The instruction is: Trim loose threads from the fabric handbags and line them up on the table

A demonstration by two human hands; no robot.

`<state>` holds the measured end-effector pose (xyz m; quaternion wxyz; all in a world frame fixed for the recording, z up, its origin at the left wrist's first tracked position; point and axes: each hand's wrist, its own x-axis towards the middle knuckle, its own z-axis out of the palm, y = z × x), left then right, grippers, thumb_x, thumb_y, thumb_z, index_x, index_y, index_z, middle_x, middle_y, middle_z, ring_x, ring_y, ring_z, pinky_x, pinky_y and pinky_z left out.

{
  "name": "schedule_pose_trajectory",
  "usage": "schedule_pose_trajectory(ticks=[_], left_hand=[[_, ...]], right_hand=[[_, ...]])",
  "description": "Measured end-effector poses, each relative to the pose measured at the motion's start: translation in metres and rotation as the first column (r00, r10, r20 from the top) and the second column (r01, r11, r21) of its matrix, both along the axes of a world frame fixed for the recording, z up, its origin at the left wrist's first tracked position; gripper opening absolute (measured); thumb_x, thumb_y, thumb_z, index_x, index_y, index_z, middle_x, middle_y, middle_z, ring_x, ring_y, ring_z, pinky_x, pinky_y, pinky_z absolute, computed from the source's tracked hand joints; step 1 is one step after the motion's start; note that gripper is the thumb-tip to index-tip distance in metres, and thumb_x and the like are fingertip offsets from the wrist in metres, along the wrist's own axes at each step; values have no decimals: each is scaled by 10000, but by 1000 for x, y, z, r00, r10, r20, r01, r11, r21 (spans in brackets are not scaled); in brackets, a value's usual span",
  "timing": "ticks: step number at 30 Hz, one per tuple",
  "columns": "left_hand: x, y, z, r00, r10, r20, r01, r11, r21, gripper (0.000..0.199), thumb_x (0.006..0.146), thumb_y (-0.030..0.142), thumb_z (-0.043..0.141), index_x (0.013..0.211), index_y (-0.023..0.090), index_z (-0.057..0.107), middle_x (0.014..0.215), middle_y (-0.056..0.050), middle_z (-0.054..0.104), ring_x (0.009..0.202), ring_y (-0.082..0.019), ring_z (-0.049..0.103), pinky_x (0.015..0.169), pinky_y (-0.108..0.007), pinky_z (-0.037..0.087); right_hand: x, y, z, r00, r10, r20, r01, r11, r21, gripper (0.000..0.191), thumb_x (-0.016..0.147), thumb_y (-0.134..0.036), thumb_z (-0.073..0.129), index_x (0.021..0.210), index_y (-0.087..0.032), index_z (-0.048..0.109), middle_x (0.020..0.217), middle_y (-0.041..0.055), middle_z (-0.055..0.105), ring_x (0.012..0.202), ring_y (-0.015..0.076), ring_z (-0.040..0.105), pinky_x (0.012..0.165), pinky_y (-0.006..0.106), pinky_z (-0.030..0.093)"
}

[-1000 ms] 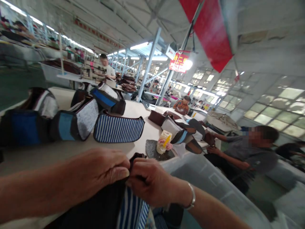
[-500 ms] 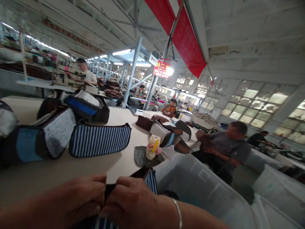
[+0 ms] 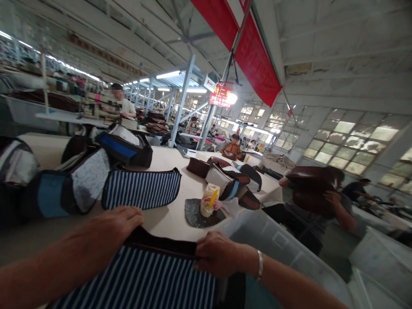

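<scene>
A bag piece with blue and white stripes point(image 3: 144, 279) lies low in front of me, its dark top edge facing away. My left hand point(image 3: 112, 227) is closed on the left part of that edge. At the right end of the edge, my right hand point(image 3: 222, 254) pinches the same piece, a bracelet on its wrist. Just beyond my left hand rests a second striped bag piece point(image 3: 141, 189). The lower part of the held piece runs out of view.
More bag pieces point(image 3: 124, 146) are piled at the left of the white table point(image 3: 170, 219). A cup point(image 3: 210, 201) stands on a grey scrap. A translucent bin point(image 3: 289, 262) is at right. Beyond it, a person holds up brown bags point(image 3: 312, 184).
My hands have moved apart along the dark edge, and much more of the striped piece shows. The person at right has raised brown bags. The view has shifted slightly.
</scene>
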<state>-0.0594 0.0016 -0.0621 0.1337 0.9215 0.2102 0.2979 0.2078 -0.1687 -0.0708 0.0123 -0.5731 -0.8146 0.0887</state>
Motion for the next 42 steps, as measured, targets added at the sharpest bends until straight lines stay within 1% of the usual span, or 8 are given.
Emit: schedule_pose_trajectory(ticks=[3, 7, 13, 17, 27, 31, 35, 42], left_hand=[[13, -42, -8, 969, -172, -175, 152, 981, -119, 435, 932, 266, 473, 1308, 199, 682, 1310, -80, 716, 1193, -285, 678, 1058, -379, 530], [24, -79, -12, 957, -242, -163, 206, 956, -209, 343, 893, 345, 589, 1202, 236, 693, 1119, -72, 764, 1021, -297, 726, 884, -390, 592], [18, -66, 17, 996, -44, 81, 66, 951, -302, 457, 854, 445, 609, 1257, 234, 567, 1049, -40, 744, 944, -287, 709, 804, -367, 528], [8, -53, 31, 980, 30, 196, 51, 918, -394, 560, 847, 531, 600, 1284, 193, 514, 945, -13, 684, 874, -251, 658, 772, -333, 479], [-32, -59, 19, 907, -417, 54, 352, 683, -641, 353, 873, 517, 724, 933, 170, 739, 823, 13, 613, 754, -148, 548, 691, -236, 409], [-30, -56, 41, 861, -508, -16, 357, 627, -692, 333, 907, 484, 709, 1096, 212, 742, 988, 3, 682, 918, -181, 608, 794, -241, 420], [-18, -55, 44, 866, -499, 6, 290, 492, -821, 340, 885, 494, 699, 951, 162, 734, 766, 24, 566, 707, -138, 469, 633, -257, 332], [-11, -53, 37, 889, -450, 90, 262, 337, -904, 297, 810, 412, 742, 884, 125, 722, 717, 26, 516, 671, -126, 382, 618, -273, 270]], right_hand=[[-40, 0, 16, 998, 35, 50, -34, 999, -22, 333, 932, -430, 646, 725, -170, 632, 723, -6, 646, 609, 115, 517, 532, 268, 278], [-69, 4, 47, 1000, 23, -4, -23, 996, -83, 212, 959, -348, 607, 915, -177, 723, 873, 23, 731, 738, 151, 614, 576, 256, 334], [-72, 27, 104, 851, -173, -497, 87, 978, -192, 320, 949, -226, 630, 649, -128, 575, 584, -57, 438, 590, 66, 420, 589, 198, 343], [-61, 38, 127, 685, -71, -725, -69, 984, -162, 364, 1002, -444, 580, 826, -142, 683, 782, -16, 552, 734, 98, 483, 698, 230, 387], [-64, -2, 39, 354, -210, -911, -227, 926, -302, 372, 840, -419, 826, 943, -98, 669, 786, -6, 564, 677, 71, 467, 622, 195, 369], [-64, -4, 28, 186, -286, -940, -225, 919, -324, 420, 780, -350, 890, 1037, -112, 657, 876, 23, 630, 744, 84, 561, 671, 184, 430], [-70, 2, 21, 71, -289, -955, -190, 936, -297, 450, 710, -310, 938, 977, -140, 618, 852, 2, 633, 703, 77, 553, 623, 172, 432], [-71, 3, 23, 99, -250, -963, -105, 960, -260, 350, 770, -314, 875, 946, -121, 643, 824, 3, 608, 701, 82, 515, 613, 177, 410]])
